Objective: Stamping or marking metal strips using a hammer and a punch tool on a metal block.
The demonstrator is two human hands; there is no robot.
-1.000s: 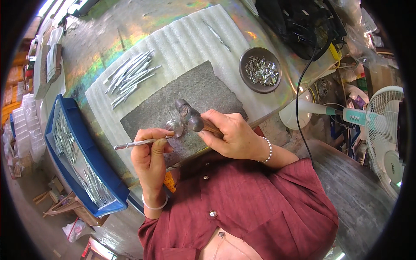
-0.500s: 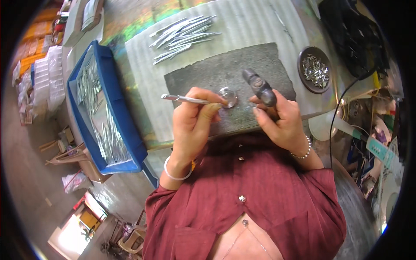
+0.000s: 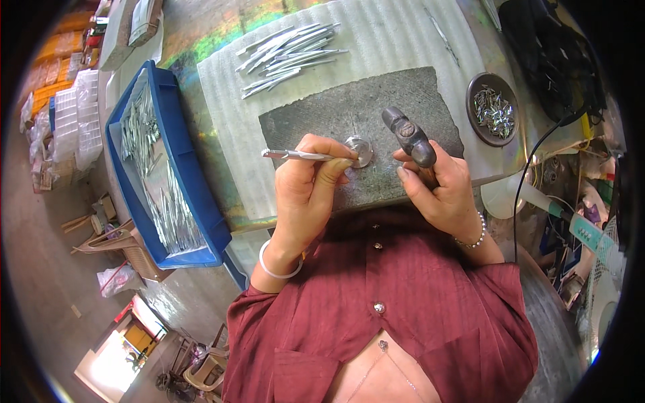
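**Metal strip held on the round anvil, hammer raised beside it**

A slim metal strip point(image 3: 299, 155) is pinched between the thumb and fingers of the left hand point(image 3: 310, 188), which is closed firmly around it. The strip lies roughly level, its free end pointing to the person's left and its near end resting on a small round steel anvil point(image 3: 359, 150). The anvil sits on a dark grey stone slab point(image 3: 349, 111), which in turn lies on a sheet of white ribbed foam point(image 3: 376, 40).

A small hammer point(image 3: 408, 136) is gripped by the right hand point(image 3: 440, 191), the fingers wrapped tight about the handle. The head is lifted just beside the anvil, apart from it and to its right.

The step in hand is judged to be the striking of the strip's end against the anvil. For the next move, the strip would need to be kept steady on the anvil face, and the hammer brought down squarely on the metal, clear of the left fingertips, which lie very near the anvil.

A loose bunch of similar strips point(image 3: 289, 48) is laid on the foam beyond the slab. More are heaped in a blue tray point(image 3: 195, 195) at the left. A round dark dish point(image 3: 494, 111) of small metal pieces stands at the right.
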